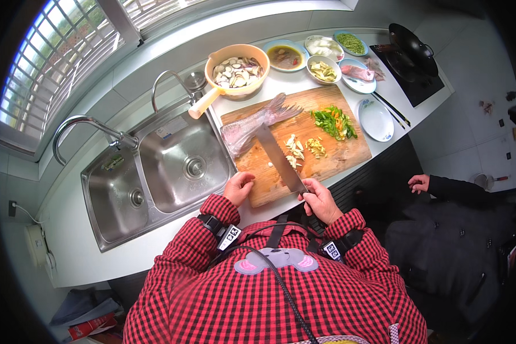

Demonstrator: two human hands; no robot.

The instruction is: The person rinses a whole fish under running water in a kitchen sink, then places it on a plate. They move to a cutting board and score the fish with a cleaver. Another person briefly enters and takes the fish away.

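Observation:
My right hand (320,201) grips the handle of a broad kitchen knife (277,157) with a toothed edge section. Its blade slants over the wooden cutting board (262,191), and its tip is by a fish tail piece (251,127). My left hand (239,188) is at the board's near left corner, beside the sink, with fingers bent and nothing visible in them. Pale sliced garlic (296,148) lies right of the blade. Next to it are a small heap of chopped yellow ginger (316,147) and cut green and orange peppers (335,122).
A double steel sink (144,180) is on the left. Behind the board stand an orange long-handled basin (213,96) of sliced food and several filled dishes. An empty plate (376,120), chopsticks (391,109) and a wok (413,53) are to the right. Another person's hand (419,183) is nearby.

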